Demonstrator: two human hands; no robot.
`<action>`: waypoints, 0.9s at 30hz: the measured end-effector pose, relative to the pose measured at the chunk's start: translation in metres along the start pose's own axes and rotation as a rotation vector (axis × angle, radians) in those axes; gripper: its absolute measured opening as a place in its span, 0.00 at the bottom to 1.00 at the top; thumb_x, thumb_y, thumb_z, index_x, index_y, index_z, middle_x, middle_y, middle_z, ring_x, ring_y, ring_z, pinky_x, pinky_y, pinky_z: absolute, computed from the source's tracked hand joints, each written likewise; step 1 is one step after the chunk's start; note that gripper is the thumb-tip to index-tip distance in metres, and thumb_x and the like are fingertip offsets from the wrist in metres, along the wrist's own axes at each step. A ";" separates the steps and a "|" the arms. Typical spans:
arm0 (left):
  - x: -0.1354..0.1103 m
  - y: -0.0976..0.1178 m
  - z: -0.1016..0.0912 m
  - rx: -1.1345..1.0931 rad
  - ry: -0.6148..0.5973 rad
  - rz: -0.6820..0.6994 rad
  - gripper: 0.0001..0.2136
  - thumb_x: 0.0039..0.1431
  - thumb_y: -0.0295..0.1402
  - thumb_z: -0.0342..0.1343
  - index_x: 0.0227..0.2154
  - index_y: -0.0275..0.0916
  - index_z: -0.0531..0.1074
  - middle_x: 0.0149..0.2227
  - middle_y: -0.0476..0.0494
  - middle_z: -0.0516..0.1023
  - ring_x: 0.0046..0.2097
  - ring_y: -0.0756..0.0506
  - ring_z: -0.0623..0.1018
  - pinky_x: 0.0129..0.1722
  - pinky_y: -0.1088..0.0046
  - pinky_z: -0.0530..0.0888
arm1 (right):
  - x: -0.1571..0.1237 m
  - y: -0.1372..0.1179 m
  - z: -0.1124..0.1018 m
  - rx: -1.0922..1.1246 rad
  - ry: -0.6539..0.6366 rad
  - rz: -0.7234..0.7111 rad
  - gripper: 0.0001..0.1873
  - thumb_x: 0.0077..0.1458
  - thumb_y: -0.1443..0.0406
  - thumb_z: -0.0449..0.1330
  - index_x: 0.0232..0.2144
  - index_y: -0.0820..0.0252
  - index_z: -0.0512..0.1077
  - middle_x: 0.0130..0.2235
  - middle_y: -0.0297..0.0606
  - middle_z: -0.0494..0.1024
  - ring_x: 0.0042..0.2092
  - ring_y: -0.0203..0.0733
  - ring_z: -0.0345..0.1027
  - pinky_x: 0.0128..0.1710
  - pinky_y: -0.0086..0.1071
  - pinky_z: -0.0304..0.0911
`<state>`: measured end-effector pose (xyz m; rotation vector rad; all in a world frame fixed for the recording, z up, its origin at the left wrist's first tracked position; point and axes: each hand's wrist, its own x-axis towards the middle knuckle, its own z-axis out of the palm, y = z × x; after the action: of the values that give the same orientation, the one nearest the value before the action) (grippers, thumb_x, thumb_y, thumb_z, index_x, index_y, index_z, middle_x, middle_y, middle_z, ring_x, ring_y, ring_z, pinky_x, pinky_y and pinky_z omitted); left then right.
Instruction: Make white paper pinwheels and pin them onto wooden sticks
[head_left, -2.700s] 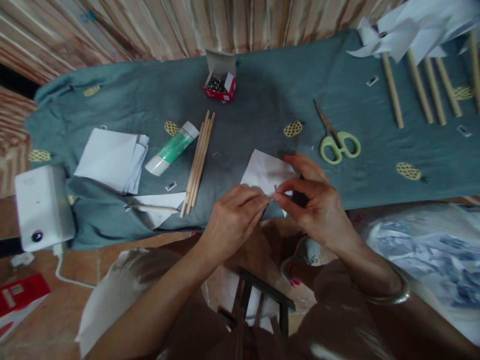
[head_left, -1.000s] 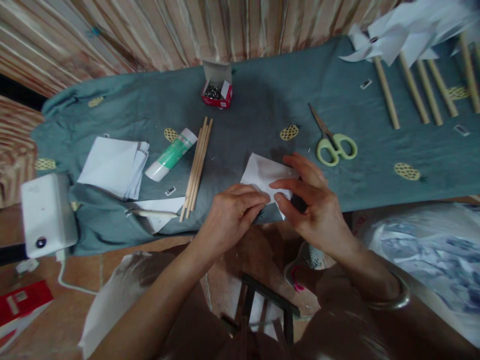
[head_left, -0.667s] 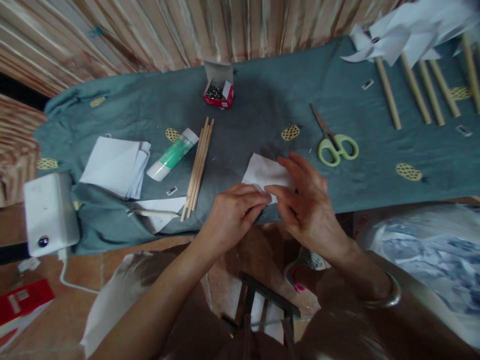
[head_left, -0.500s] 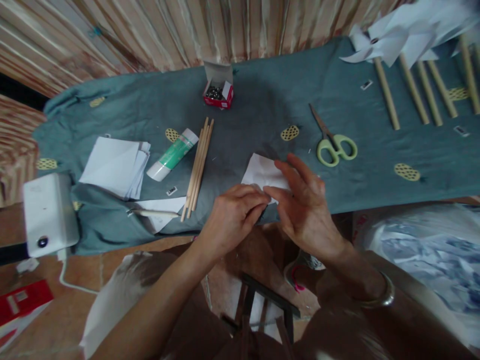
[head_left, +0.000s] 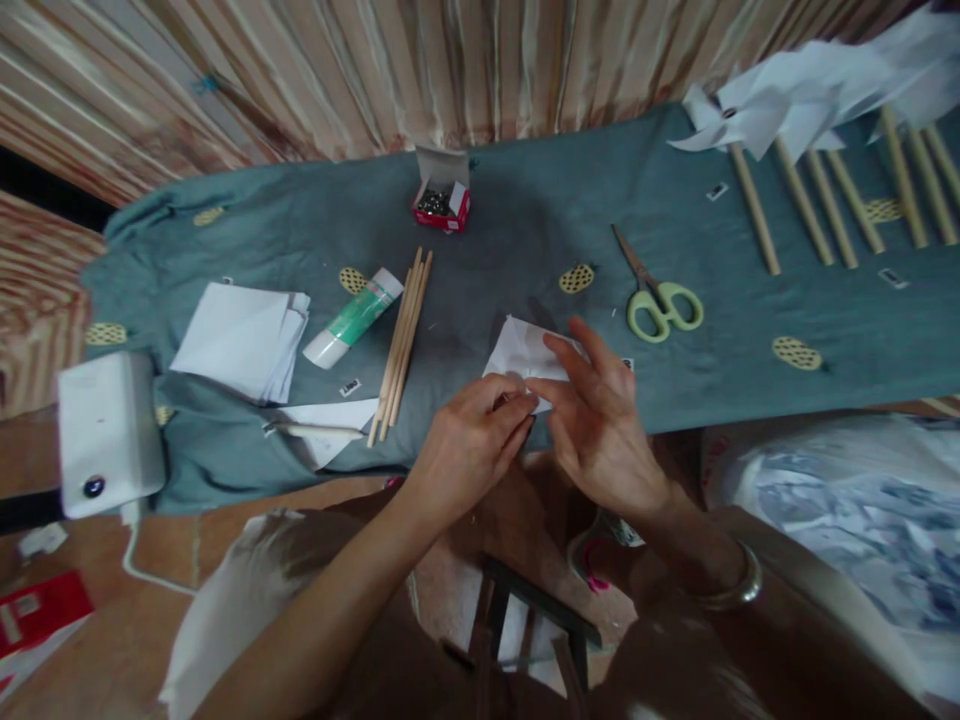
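A small square of white paper (head_left: 517,345) lies near the front edge of the cloth-covered table, with crease lines showing on it. My left hand (head_left: 476,430) pinches its near edge between thumb and forefinger. From the other side my right hand (head_left: 604,415) holds the same paper, one fingertip close to the left thumb and the other fingers bent over its right part. The fingers cover the paper's near and right portions. Right of my hands lie green-handled scissors (head_left: 660,300), blades apart. Several thin wooden sticks (head_left: 403,345) lie left of the paper.
A green-and-white glue stick (head_left: 354,318), a stack of white paper squares (head_left: 236,340) and a pen (head_left: 319,431) on a paper scrap lie left. Behind is an open red box (head_left: 442,205) of small metal pins. Paper pinwheels (head_left: 795,100) on sticks lie far right. A white device (head_left: 112,430) stands left.
The view has shifted slightly, so the table appears a little lower. Both hands stay at the paper, with the right fingers slightly shifted and more of the paper's creases showing.
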<state>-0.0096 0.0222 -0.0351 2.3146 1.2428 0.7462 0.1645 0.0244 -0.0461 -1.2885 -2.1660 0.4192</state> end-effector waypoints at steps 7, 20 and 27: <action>0.000 0.001 -0.001 0.060 -0.046 0.015 0.07 0.61 0.26 0.52 0.41 0.35 0.72 0.38 0.43 0.74 0.40 0.47 0.75 0.40 0.70 0.75 | 0.005 0.011 -0.013 0.191 -0.013 0.122 0.23 0.59 0.71 0.49 0.55 0.57 0.65 0.62 0.47 0.63 0.63 0.50 0.56 0.60 0.52 0.56; 0.007 -0.024 -0.032 0.242 0.048 0.063 0.09 0.60 0.23 0.52 0.39 0.36 0.75 0.41 0.39 0.74 0.43 0.43 0.72 0.42 0.64 0.72 | 0.004 0.007 -0.028 0.134 -0.021 0.122 0.16 0.59 0.69 0.51 0.46 0.61 0.73 0.53 0.48 0.74 0.55 0.50 0.69 0.55 0.48 0.65; -0.001 -0.003 -0.016 0.249 -0.020 0.095 0.07 0.61 0.31 0.54 0.40 0.36 0.73 0.39 0.41 0.75 0.42 0.44 0.73 0.39 0.65 0.71 | 0.004 0.006 -0.024 0.090 -0.054 0.038 0.15 0.58 0.71 0.51 0.44 0.62 0.73 0.51 0.48 0.76 0.52 0.50 0.70 0.53 0.48 0.64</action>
<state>-0.0219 0.0241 -0.0244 2.5900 1.2883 0.6282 0.1821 0.0302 -0.0294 -1.2842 -2.1435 0.5667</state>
